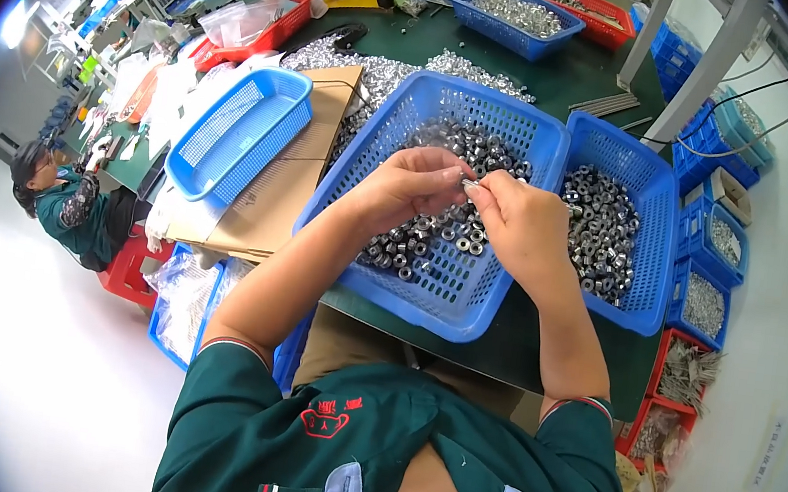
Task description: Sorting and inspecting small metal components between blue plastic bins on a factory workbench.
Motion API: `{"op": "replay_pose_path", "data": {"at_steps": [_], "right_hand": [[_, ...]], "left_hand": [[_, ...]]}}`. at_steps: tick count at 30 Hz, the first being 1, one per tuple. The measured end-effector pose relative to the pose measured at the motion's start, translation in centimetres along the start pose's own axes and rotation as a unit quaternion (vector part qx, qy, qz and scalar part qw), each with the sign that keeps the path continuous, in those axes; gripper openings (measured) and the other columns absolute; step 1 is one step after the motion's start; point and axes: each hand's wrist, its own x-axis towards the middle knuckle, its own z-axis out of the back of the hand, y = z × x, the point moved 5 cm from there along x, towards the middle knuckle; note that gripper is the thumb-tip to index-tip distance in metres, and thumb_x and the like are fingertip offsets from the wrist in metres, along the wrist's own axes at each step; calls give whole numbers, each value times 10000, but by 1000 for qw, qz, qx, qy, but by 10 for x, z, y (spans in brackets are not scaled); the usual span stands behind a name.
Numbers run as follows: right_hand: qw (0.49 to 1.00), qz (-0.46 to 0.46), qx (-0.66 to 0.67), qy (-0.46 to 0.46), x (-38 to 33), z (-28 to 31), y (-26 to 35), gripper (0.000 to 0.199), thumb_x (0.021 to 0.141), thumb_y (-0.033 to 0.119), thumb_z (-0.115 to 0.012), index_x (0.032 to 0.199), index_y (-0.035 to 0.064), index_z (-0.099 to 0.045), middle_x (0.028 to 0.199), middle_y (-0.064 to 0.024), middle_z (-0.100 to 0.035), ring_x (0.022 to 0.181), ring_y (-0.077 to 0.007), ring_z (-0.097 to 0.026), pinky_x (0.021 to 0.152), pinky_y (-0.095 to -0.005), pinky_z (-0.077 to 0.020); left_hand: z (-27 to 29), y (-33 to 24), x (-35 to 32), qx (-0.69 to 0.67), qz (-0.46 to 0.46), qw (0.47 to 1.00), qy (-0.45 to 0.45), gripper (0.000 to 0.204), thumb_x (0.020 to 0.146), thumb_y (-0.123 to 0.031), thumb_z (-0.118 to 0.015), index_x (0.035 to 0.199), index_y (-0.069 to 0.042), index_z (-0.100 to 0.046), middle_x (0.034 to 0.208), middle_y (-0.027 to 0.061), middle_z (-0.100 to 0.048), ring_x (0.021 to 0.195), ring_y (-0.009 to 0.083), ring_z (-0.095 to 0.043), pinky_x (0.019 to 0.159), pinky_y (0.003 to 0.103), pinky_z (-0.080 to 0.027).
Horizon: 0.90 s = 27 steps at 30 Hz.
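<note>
Over a large blue perforated basket (344,173), my two hands meet fingertip to fingertip. My left hand (407,184) and my right hand (524,228) are both closed in a pinch on a small shiny metal part (468,183), mostly covered by the fingers. Beneath them, many loose metal rings (459,234) with centre holes lie in the basket, some scattered toward its near end. A second blue basket (654,249) stands directly to the right, holding similar metal rings (597,237).
Left of the baskets, an empty light-blue basket (190,157) sits on flattened cardboard (315,128). Loose silvery parts (381,72) pile up behind. Farther back are a blue bin (458,8) and a red bin (617,32). A table leg post (696,72) rises at right. A co-worker (74,207) sits far left.
</note>
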Motion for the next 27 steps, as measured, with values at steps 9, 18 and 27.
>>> {"op": "replay_pose_path", "data": {"at_steps": [9,18,27], "right_hand": [[989,122,-60,-63,0,-3,13,156,811,167,-658,755,76,-545,644,-87,-592,609,-278,-610,508,-389,-453],[984,-83,159,17,1,-26,-13,344,911,311,-564,697,42,-586,606,-185,-580,586,-367,-591,514,-446,-429],[954,-170,242,59,2,-12,-25,371,944,330,-548,781,3,-614,545,-72,-506,504,-139,-462,496,-296,-371]], "left_hand": [[1,2,-2,-15,28,999,-33,166,911,-184,-634,1004,-47,-624,808,74,-653,610,81,-516,558,213,-388],[-1,-10,0,90,-46,994,-47,189,928,-175,-609,1014,-8,-629,843,32,-643,714,73,-567,615,198,-436],[1,1,2,10,109,994,-15,85,872,-128,-540,924,-65,-562,826,78,-619,549,86,-480,420,202,-322]]}}
